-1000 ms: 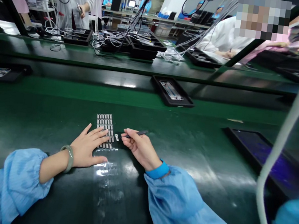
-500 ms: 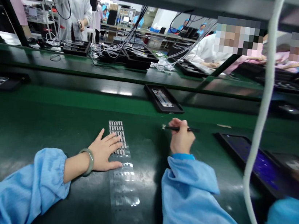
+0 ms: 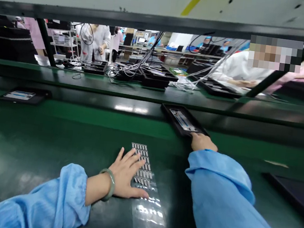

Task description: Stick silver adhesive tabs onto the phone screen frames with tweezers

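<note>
My left hand (image 3: 126,173) lies flat with fingers spread on a clear strip carrying rows of small grey stickers (image 3: 142,163) on the green bench. A green bangle is on that wrist. My right hand (image 3: 202,142) is stretched far forward to the near edge of a black tray (image 3: 173,121) that holds a phone-like device (image 3: 183,119). Its fingers are curled at the tray's rim and mostly hidden by the back of the hand and the blue sleeve. The dark tweezers seen earlier are hidden.
Another black tray with a device (image 3: 21,95) sits far left on the belt. A dark tray (image 3: 293,190) lies at the right. Across the line, black trays and white cables (image 3: 143,71) crowd a bench where people in white and pink coats work.
My right hand has gone from beside the sticker strip forward and right to the black tray on the belt. My left hand stayed on the strip. The view has tilted up.
</note>
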Tool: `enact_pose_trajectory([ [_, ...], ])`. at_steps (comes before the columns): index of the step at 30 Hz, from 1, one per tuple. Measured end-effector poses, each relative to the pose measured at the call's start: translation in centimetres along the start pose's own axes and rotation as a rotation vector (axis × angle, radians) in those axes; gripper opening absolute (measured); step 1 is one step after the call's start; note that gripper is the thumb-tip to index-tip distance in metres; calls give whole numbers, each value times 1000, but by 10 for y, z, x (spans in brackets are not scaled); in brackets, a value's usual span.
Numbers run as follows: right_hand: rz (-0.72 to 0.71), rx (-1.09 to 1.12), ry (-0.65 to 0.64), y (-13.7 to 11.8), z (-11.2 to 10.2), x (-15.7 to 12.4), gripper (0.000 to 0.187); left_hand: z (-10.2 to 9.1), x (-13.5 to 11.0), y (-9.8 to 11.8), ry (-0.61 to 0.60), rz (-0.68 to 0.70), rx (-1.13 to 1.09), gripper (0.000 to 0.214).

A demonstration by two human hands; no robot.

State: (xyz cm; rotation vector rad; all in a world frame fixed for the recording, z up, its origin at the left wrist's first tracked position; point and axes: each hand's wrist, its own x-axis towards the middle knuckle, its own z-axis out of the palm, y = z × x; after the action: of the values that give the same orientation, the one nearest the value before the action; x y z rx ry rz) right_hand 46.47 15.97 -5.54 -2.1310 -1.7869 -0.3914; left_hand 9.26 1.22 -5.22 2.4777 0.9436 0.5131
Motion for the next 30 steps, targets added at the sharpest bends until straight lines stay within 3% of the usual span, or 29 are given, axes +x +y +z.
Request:
enact_pose_trajectory([
  [3, -9, -110, -139, -7, 0, 9, 11, 0, 1, 0, 2, -4, -29, 94],
  [7, -174, -173, -253, -40, -6, 14, 7, -1, 1, 0, 4, 1, -39, 94],
  [12, -466, -140, -311, -125, -18, 10, 9, -5, -4, 1, 57, -11, -45, 82],
  [16, -693, -102, -341, -198, -37, -4, 10, -5, -14, -4, 333, -68, -70, 54],
  [19, -852, -77, -360, -245, -54, -26, 12, -11, -22, -16, 529, -154, -86, 45],
  [23, -1067, -32, -383, -289, -77, -72, 17, -35, -35, -44, 710, -198, -94, 36],
  [27, -1235, 10, -383, -308, -103, -128, 20, -63, -60, -75, 845, -235, -64, 34],
  [30, -1372, 78, -383, -309, -121, -174, 16, -74, -84, -91, 869, -295, -48, 32],
])
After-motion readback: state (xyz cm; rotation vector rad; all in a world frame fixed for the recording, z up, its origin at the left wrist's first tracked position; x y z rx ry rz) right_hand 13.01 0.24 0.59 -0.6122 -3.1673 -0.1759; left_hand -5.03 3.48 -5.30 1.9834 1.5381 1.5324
